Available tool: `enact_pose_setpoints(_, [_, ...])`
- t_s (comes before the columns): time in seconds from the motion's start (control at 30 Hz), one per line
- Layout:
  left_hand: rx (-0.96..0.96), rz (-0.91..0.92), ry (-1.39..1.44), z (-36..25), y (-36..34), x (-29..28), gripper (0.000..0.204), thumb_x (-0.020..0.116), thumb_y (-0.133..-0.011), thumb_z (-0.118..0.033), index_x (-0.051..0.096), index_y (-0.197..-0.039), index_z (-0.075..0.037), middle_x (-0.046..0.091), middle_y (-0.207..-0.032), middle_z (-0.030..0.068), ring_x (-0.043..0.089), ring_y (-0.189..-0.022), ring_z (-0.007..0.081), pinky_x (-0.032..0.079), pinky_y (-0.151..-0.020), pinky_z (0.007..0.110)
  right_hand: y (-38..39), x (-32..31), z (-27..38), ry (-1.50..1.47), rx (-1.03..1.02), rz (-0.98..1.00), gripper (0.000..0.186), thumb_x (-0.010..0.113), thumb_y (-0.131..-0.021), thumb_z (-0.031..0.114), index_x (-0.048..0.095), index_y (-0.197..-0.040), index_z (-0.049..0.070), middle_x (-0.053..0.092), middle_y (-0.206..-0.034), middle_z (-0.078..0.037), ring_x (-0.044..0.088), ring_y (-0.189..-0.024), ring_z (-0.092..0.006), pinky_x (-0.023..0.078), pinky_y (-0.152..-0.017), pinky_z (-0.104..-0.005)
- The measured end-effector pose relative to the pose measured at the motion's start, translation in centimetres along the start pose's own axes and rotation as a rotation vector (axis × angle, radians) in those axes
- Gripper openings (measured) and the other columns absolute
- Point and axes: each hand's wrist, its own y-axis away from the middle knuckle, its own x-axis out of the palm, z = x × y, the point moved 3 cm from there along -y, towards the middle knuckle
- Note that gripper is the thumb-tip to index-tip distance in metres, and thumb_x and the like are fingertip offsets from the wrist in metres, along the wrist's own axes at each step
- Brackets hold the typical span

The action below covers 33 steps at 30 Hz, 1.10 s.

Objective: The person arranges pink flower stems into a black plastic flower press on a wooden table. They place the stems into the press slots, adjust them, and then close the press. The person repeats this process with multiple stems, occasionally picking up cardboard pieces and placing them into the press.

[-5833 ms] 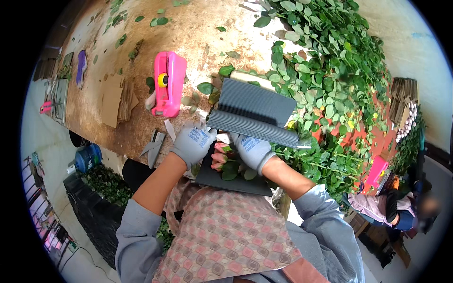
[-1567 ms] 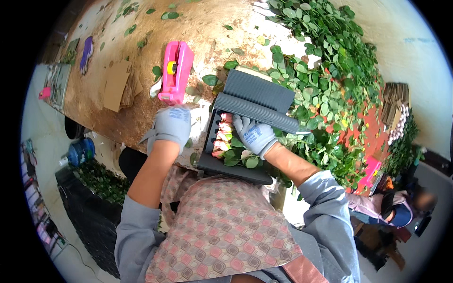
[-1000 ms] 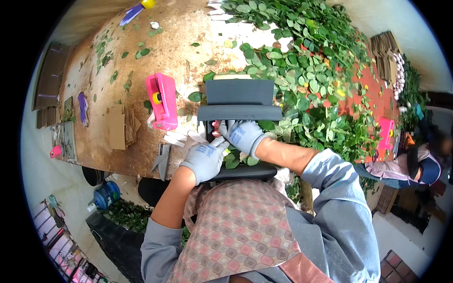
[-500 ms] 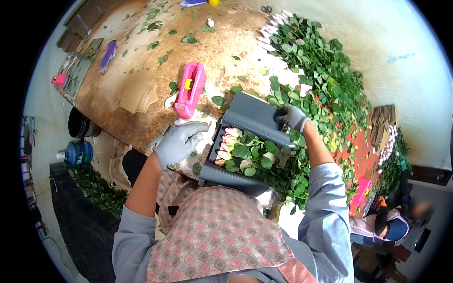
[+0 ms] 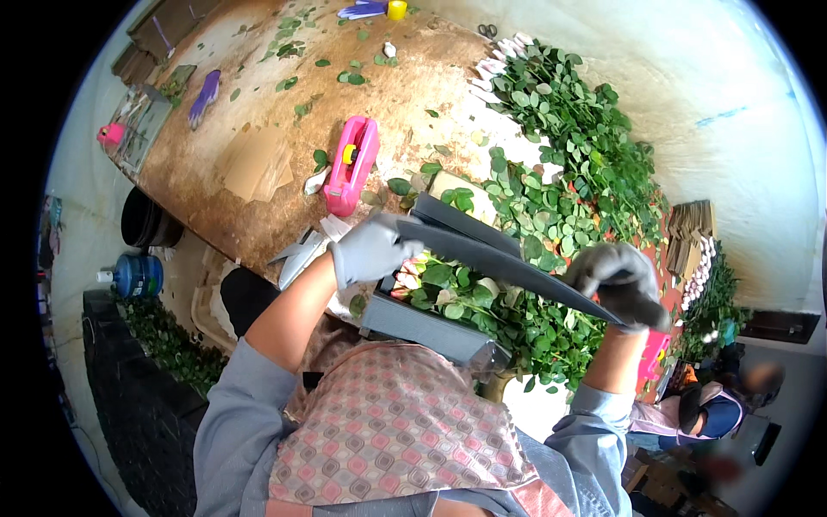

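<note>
A dark grey sheet [image 5: 508, 269] is tilted on edge over a dark grey box [image 5: 431, 329], running between my two gloved hands. My left hand [image 5: 375, 250] is closed at the sheet's left end; its fingertips are partly hidden. Its right end is gripped by my right hand [image 5: 618, 284], which is slightly blurred. Under the sheet, inside the box, pink and cream roses [image 5: 405, 277] lie with heads to the left. Their leafy stems [image 5: 478, 317] spill out past the box's right end. The sheet hides part of the bunch.
Beyond the box lies a pink tape dispenser [image 5: 351, 168], with cardboard sheets [image 5: 258, 164] and a purple glove [image 5: 204, 99] farther left. Wrapped rose bunches [image 5: 568, 112] are heaped at the far right. Loose leaves litter the table. Another person [image 5: 719, 409] is at the right.
The grey sheet has come up from the box's far side and now stands tilted over the roses. My right hand moved right and nearer; my left hand moved right and closed on the sheet.
</note>
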Motion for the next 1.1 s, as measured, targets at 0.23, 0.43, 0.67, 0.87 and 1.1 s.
enact_pose_setpoints(0.23, [0.125, 0.327, -0.367, 0.1, 5.5, 3.4, 0.031, 0.060, -0.089, -0.019, 0.068, -0.118, -0.011, 0.069, -0.119, 0.0140, 0.066, -0.107, 0.0363, 0.051, -0.093, 0.043, -1.5, 8.0, -18.9, 0.839, 0.809, 0.293, 0.051, 0.063, -0.094, 0.052, 0.072, -0.099, 0.001, 0.070, -0.100, -0.026, 0.068, -0.096, -0.0399, 0.052, -0.085, -0.0462])
enact_pose_setpoints(0.43, [0.105, 0.267, -0.308, -1.7, 7.2, -0.7, 0.037, 0.061, -0.086, -0.014, 0.069, -0.121, -0.007, 0.070, -0.116, 0.0156, 0.067, -0.103, 0.0330, 0.051, -0.097, 0.042, 0.1, 10.0, -22.6, 0.924, 0.838, 0.403, 0.052, 0.067, -0.091, 0.046, 0.062, -0.113, -0.002, 0.070, -0.109, -0.025, 0.066, -0.104, -0.0438, 0.052, -0.091, -0.0481])
enact_pose_setpoints(0.67, [0.285, 0.460, -0.294, -5.1, 2.4, 2.2, 0.037, 0.064, -0.094, -0.023, 0.064, -0.123, 0.000, 0.070, -0.105, 0.0161, 0.065, -0.104, 0.0298, 0.050, -0.091, 0.042, 1.0, 10.6, -24.2, 1.030, 0.733, 0.366, 0.030, 0.065, -0.090, 0.023, 0.061, -0.107, -0.001, 0.071, -0.105, -0.023, 0.069, -0.101, -0.0391, 0.055, -0.084, -0.0474])
enact_pose_setpoints(0.87, [0.421, 0.112, -1.033, 0.0, 4.3, 10.6, 0.004, 0.057, -0.083, -0.018, 0.057, -0.081, -0.015, 0.055, -0.079, 0.0049, 0.054, -0.075, 0.0211, 0.041, -0.068, 0.039, 0.6, 10.4, -23.3, 1.021, 0.844, 0.370, 0.026, 0.055, -0.093, 0.018, 0.060, -0.113, 0.002, 0.072, -0.104, -0.021, 0.071, -0.097, -0.0392, 0.057, -0.079, -0.0470])
enact_pose_setpoints(1.1, [0.036, 0.211, -0.199, 2.1, 1.6, 2.1, 0.028, 0.071, -0.083, -0.023, 0.066, -0.108, -0.011, 0.064, -0.096, 0.0068, 0.065, -0.095, 0.0243, 0.050, -0.082, 0.040, 0.6, 10.0, -23.8, 0.942, 0.860, 0.353, 0.036, 0.060, -0.097, 0.032, 0.058, -0.109, -0.002, 0.071, -0.101, -0.025, 0.070, -0.096, -0.0416, 0.055, -0.081, -0.0498])
